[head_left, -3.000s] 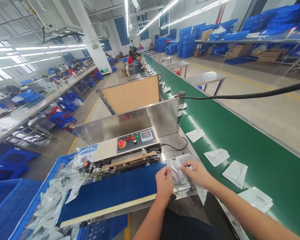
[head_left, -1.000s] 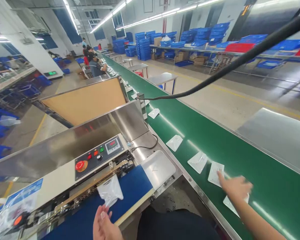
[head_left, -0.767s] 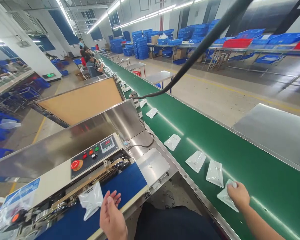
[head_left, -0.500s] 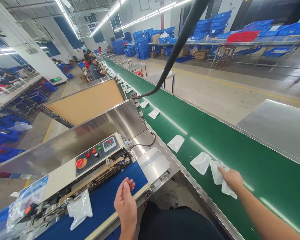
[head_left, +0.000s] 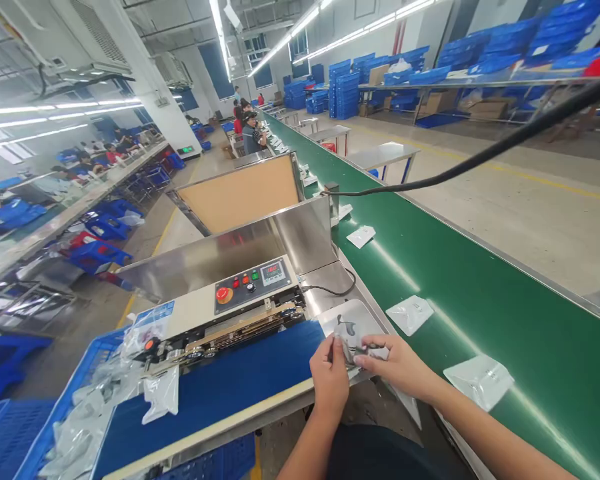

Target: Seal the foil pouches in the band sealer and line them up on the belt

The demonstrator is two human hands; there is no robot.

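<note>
My left hand and my right hand are close together over the metal plate at the sealing machine's right end. Both have their fingers closed on a small plastic pouch, partly covered by the fingers. Below my right hand, a white pouch hangs at an angle; whether those fingers also grip it is hidden. On the machine's blue belt a filled white pouch has its top edge in the sealing rollers. Flat white pouches lie on the green conveyor to the right.
A control panel with a red knob tops the sealing machine. At left, a blue crate holds several pouches. A black cable crosses above the conveyor. Several people sit along the line far back, and blue bins are stacked behind.
My right hand has left the conveyor with pouches and joined my left hand, which has closed on one. The pouch on the blue belt has moved left along the machine. My view has turned left.
</note>
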